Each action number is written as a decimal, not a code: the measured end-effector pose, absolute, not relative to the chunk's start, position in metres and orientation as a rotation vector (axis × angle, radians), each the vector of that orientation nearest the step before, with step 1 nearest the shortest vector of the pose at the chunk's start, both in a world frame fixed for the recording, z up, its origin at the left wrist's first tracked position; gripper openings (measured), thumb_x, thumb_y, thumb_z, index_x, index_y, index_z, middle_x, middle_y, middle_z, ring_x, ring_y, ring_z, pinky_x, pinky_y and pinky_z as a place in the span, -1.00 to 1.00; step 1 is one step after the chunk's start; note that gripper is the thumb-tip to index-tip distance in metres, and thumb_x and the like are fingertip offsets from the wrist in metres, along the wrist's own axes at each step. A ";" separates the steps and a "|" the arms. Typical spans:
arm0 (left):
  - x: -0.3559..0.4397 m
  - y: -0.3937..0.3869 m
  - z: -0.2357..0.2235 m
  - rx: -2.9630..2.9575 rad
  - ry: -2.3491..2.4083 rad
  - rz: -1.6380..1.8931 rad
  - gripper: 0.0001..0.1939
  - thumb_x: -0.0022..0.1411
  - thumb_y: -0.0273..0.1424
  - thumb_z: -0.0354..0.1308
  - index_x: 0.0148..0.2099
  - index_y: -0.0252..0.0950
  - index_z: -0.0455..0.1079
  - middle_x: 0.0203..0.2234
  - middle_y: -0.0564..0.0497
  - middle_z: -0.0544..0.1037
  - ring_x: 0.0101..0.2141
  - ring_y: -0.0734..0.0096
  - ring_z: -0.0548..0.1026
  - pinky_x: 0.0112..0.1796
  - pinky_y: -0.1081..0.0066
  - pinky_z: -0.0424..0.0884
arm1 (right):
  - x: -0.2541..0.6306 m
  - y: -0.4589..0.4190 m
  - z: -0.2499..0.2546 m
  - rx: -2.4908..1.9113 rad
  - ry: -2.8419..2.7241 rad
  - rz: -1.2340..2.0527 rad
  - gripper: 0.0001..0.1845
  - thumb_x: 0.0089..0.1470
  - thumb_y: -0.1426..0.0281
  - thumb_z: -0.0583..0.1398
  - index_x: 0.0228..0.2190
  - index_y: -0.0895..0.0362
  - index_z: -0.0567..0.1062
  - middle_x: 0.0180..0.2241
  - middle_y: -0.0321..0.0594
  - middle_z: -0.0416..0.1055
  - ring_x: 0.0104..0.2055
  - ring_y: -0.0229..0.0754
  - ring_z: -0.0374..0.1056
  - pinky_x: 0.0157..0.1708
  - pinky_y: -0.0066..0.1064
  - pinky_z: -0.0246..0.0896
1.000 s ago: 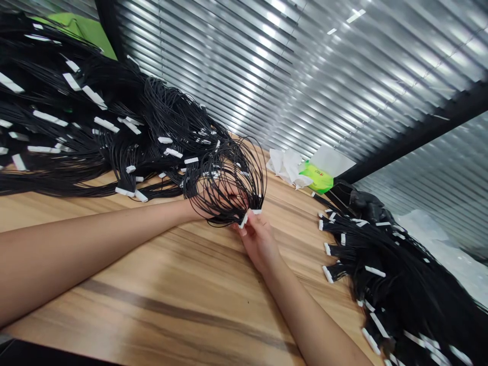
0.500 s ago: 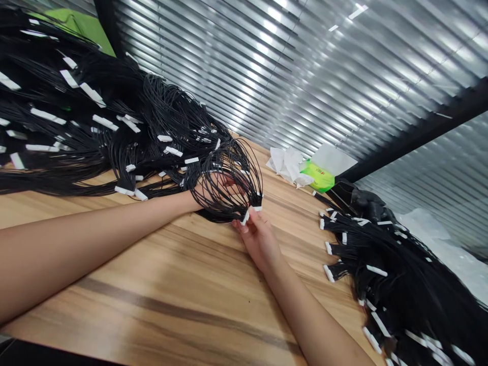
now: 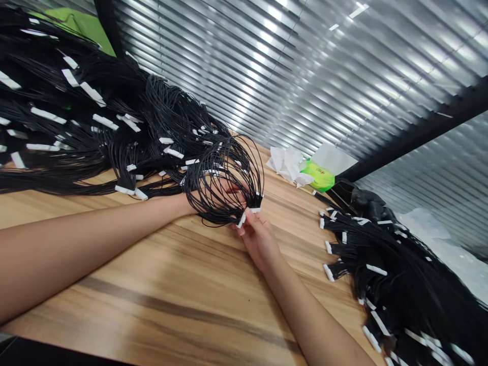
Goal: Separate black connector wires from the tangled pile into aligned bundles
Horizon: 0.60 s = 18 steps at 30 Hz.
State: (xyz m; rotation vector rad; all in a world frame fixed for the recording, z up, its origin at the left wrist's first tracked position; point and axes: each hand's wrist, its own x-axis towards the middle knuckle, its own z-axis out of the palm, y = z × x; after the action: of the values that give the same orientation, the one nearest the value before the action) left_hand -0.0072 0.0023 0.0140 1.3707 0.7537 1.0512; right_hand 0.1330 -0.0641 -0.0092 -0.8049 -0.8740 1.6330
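Note:
A looped bundle of thin black wires, a wire harness [image 3: 213, 178], bulges above the wooden table with its ends near the middle. My right hand [image 3: 261, 236] is closed, thumb and fingers pinching a white connector [image 3: 241, 219] at the bundle's end. Just above the thumb is a second white connector [image 3: 255, 209], close to the fingertips. Reaching in from the left, my left hand [image 3: 213, 195] lies behind the wire loops. The strands hide most of its fingers, so its grip cannot be made out.
A large heap of black wire harnesses [image 3: 87, 117] with white connectors covers the table's left side. Another pile [image 3: 396, 274] lies at the right. Crumpled white tissue [image 3: 285, 163] and a green packet [image 3: 319, 175] sit at the back, before a corrugated metal wall [image 3: 244, 61].
The pinched connector has shifted slightly left and down with my right fingertips. The wire loops have spread a little leftward over my left wrist, which has also moved slightly left.

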 end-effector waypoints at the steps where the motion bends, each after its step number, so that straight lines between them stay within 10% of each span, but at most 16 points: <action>1: -0.008 0.004 0.012 1.356 0.723 0.994 -0.92 -0.05 -0.52 0.24 -0.40 -0.39 0.48 -0.65 0.02 0.52 -0.64 0.43 0.43 -0.65 0.50 0.33 | 0.133 -0.064 -0.009 -0.808 -0.859 1.632 -0.75 -0.12 0.22 0.36 -0.55 0.15 0.52 -0.60 -0.37 0.37 -0.62 -0.41 0.04 -0.50 -0.47 0.08; 12: -0.020 0.016 0.005 1.300 0.505 1.005 -0.89 0.13 -0.54 0.16 -0.25 -0.41 0.47 -0.34 -0.03 0.59 -0.28 0.45 0.48 -0.19 0.44 0.41 | 0.135 -0.062 -0.003 -0.802 -0.824 1.687 -0.71 -0.14 0.22 0.37 -0.62 0.14 0.47 -0.64 -0.39 0.28 -0.61 -0.38 0.06 -0.51 -0.47 0.12; 18: -0.020 0.019 0.001 1.325 0.517 0.895 -0.88 0.08 -0.61 0.18 -0.28 -0.43 0.45 -0.43 -0.01 0.58 -0.41 0.46 0.48 -0.29 0.43 0.42 | 0.135 -0.063 -0.003 -0.862 -0.830 1.686 -0.71 -0.16 0.24 0.38 -0.62 0.15 0.45 -0.64 -0.40 0.28 -0.64 -0.42 0.02 -0.58 -0.49 0.05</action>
State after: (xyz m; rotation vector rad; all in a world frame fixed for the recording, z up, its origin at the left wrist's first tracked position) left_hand -0.0198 0.0187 0.0008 1.3251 0.5169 0.8950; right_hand 0.1346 -0.0628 -0.0026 -0.8619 -0.8296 1.6864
